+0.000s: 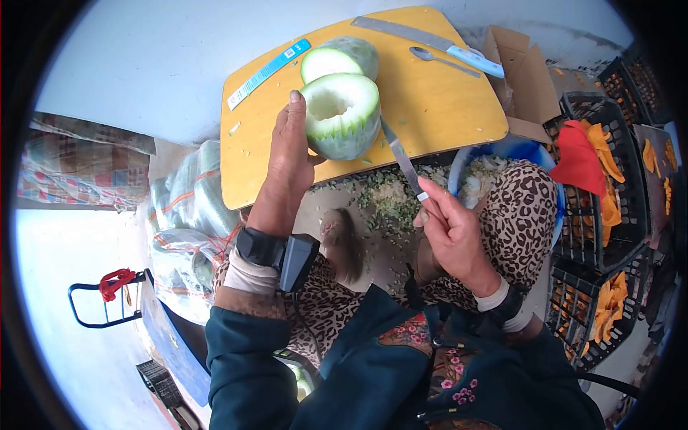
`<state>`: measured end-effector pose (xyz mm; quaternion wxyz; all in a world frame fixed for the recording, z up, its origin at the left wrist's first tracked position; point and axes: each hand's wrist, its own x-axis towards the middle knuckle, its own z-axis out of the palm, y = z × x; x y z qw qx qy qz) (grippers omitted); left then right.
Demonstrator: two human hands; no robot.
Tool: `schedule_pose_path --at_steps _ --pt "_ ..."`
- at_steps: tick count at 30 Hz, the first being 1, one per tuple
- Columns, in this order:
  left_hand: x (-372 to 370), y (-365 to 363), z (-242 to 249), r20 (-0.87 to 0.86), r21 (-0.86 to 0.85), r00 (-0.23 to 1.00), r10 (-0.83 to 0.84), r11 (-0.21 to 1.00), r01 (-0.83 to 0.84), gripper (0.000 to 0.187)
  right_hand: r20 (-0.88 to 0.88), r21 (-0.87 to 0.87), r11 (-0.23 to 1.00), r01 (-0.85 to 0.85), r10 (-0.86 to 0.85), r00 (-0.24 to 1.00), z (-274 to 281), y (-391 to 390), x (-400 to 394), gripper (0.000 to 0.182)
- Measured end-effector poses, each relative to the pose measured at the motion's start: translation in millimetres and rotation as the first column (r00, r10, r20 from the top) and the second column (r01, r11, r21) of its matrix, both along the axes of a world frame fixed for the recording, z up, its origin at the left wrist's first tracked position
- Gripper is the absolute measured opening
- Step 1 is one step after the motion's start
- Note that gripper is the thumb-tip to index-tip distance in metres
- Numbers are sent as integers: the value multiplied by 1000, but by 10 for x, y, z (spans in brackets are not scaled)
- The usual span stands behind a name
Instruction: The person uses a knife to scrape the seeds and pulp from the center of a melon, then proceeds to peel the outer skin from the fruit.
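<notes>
My left hand (pixel 289 147) holds a hollowed piece of pale green melon (pixel 344 132) from its left side, at the front edge of the yellow table (pixel 423 97). The melon's open end faces up, with a jagged cut rim and white flesh around the hollow. Behind it lies another melon piece (pixel 351 57) with a flat white cut face. My right hand (pixel 455 233) is closed on a knife (pixel 402 159), whose blade points up and left, its tip close to the right side of the held melon.
A large knife (pixel 430 44), a spoon (pixel 444 61) and a blue-white packet (pixel 269 72) lie on the table. Right of it stand a cardboard box (pixel 523 86), a blue tub (pixel 466 161) and black crates (pixel 609 244) with orange pieces. Peelings (pixel 390 197) cover the floor below.
</notes>
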<state>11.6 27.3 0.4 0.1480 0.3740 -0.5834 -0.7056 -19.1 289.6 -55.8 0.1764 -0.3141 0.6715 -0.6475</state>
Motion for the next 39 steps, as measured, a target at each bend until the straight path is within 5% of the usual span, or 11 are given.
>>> schedule_pose_path --at_steps 8,11,17,23,29,39 --pt "88 203 144 4 -194 997 82 978 -80 93 -34 -27 1000 -5 4 999 4 -44 -44 50" --pt "140 201 114 -41 -279 999 -24 960 12 110 -30 -19 1000 -5 4 1000 -22 -41 -48 51" --pt "212 217 77 -31 -319 984 -176 935 157 107 37 -7 998 -59 59 998 -47 -3 -65 53" --pt "273 165 -66 141 -617 974 -178 753 227 105 6 -25 1000 -10 10 1000 -55 -38 -77 52" --pt "217 288 165 -47 -263 998 -46 964 32 110 -10 -35 999 -9 8 1000 -91 -48 -85 52" --pt "132 180 51 -15 -307 999 -43 951 36 114 -33 -56 998 -40 38 999 -67 -79 -75 54"
